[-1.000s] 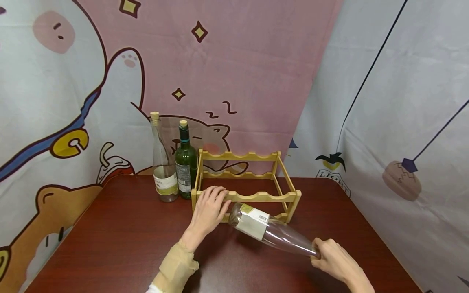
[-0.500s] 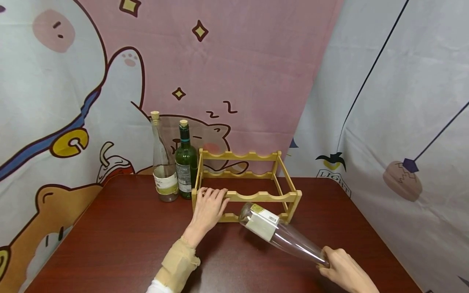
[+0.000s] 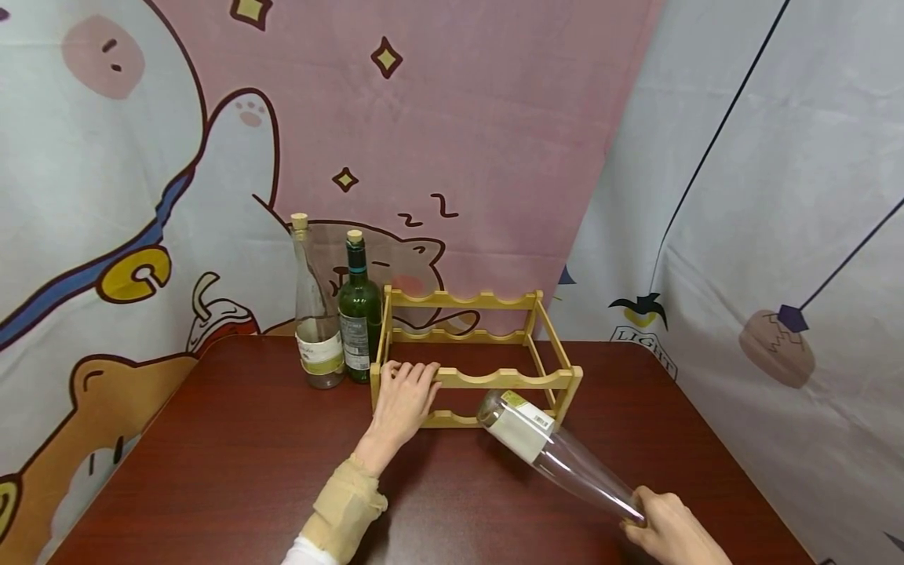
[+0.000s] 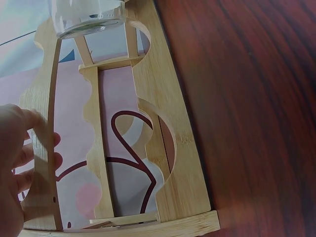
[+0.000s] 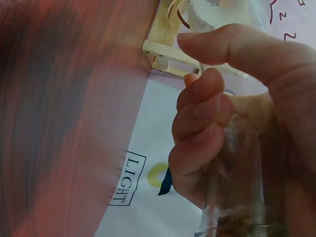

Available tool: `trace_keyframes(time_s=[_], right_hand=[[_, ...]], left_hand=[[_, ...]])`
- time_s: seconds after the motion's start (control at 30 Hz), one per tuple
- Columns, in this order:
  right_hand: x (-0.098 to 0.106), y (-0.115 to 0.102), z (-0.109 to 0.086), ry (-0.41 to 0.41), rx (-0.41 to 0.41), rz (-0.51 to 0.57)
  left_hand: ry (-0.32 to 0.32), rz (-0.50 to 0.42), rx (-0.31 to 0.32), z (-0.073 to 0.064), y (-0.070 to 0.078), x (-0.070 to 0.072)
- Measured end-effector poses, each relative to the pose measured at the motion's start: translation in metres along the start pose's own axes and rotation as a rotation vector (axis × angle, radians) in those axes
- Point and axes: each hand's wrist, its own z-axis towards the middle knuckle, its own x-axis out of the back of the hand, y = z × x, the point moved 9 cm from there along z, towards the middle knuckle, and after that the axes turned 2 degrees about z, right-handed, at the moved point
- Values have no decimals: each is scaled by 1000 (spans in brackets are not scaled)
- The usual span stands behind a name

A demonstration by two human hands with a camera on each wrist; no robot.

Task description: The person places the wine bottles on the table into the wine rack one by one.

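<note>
A clear glass bottle [image 3: 575,468] with a pale label slants above the table. My right hand [image 3: 674,527] grips it by the neck, and its fingers [image 5: 197,131] curl round the glass in the right wrist view. The bottle's base points at the right part of the wooden wine rack [image 3: 504,380], between the front's upper and lower scalloped rails. My left hand [image 3: 401,402] holds the left end of the upper front rail, with fingertips [image 4: 57,160] showing behind it in the left wrist view. Whether the base [image 4: 94,24] touches the rack I cannot tell.
Left of the rack stand a corked clear bottle [image 3: 319,353] and a corked green bottle [image 3: 360,310], both upright. The dark red table [image 3: 212,471] ends at a patterned cloth backdrop [image 3: 494,157] behind and on the right.
The bottle and my right hand have moved to the right and a little toward me, so the base has shifted along the rack's front. My left hand stays on the rail.
</note>
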Motion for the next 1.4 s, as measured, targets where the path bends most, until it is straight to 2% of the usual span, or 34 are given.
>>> trace_keyframes(time_s=[0.17,0.53,0.73,0.9,1.03,1.2,1.4], right_hand=[[-1,2,-3,12,7,0],[-7,18,-8,-26,-141,-4],[-10,20,-11,-15,-141,-3],[-13,26,-15,-27,-229,24],[-12,28,-17,-19,-240,13],[-14,33,-17,-21,-293,18],[-15,27,-15,19,-307,19]], left_hand=[[-4,16,-1,0,0,-1],[5,41,-7,1,0,0],[17,59,-9,-1,0,0],[-7,54,-6,-1,1,-3],[-16,52,-4,-1,1,-4],[-15,56,-3,0,1,-3],[1,60,-10,0,1,-2]])
